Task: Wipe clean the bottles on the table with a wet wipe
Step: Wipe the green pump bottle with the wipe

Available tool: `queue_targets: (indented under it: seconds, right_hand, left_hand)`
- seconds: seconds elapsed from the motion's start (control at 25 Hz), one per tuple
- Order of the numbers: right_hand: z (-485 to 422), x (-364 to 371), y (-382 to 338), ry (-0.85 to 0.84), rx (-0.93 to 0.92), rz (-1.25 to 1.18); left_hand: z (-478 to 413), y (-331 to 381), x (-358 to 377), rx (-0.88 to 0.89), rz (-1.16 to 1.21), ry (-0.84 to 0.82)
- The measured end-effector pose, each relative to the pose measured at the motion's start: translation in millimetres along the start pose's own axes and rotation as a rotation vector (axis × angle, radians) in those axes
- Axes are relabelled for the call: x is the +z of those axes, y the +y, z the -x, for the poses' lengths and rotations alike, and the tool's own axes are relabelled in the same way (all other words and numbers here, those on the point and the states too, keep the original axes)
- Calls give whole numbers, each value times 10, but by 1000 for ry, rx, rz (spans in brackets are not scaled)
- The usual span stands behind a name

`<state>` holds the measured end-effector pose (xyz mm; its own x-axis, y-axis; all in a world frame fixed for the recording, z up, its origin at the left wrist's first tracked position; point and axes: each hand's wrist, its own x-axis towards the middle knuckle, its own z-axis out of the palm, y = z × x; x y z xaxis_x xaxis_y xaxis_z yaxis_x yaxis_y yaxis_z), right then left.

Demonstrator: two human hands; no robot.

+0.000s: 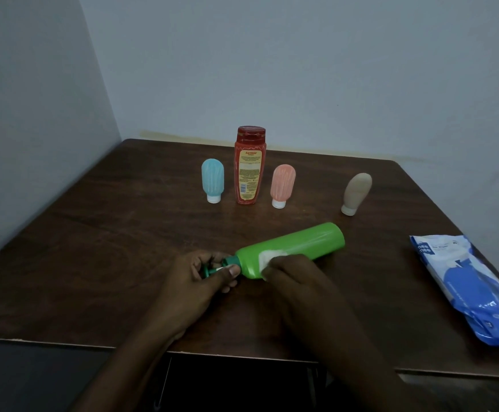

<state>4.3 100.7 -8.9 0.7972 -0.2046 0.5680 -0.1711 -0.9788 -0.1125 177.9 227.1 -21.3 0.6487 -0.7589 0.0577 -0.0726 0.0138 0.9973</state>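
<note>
Lying on its side at lower centre, the green bottle (298,243) rests on the counter (108,248). Left grip (200,282) pinches its dark green cap (214,270); right grip (291,278) curls over a white wet wipe (267,257), pressing it against the bottle. Mid-frame, blue bottle (212,181), red bottle (250,168), pink bottle (283,184) and beige bottle (357,191) stand. Wipes pack (477,289) lies at right edge.

The room is dim, and everything looks grainy and a bit soft. Shadows on the table (108,248) are faint. A pale shine runs along the green bottle (301,242). The table's edges bend near the sides of the view.
</note>
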Motion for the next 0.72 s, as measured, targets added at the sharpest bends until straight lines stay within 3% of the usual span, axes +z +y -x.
queue_targets:
  seconds: [0.08,0.32,0.44,0.56,0.72]
  right_hand:
    - [-5,7,30,-37,-21,-8]
    - [-136,-270,1081,-115,418,175]
    - [-210,-282,1025,-137,470,171]
    - [-275,-158,533,-215,438,-4]
    - [-193,-33,-91,-190,65,19]
  left_hand:
    - [2,-15,-6,-1,-10,-3]
    - [3,-28,15,16,-33,-1]
    - [-2,-30,22,8,-18,11]
    - [1,-34,18,15,-25,10]
    - [13,-36,10,28,-34,16]
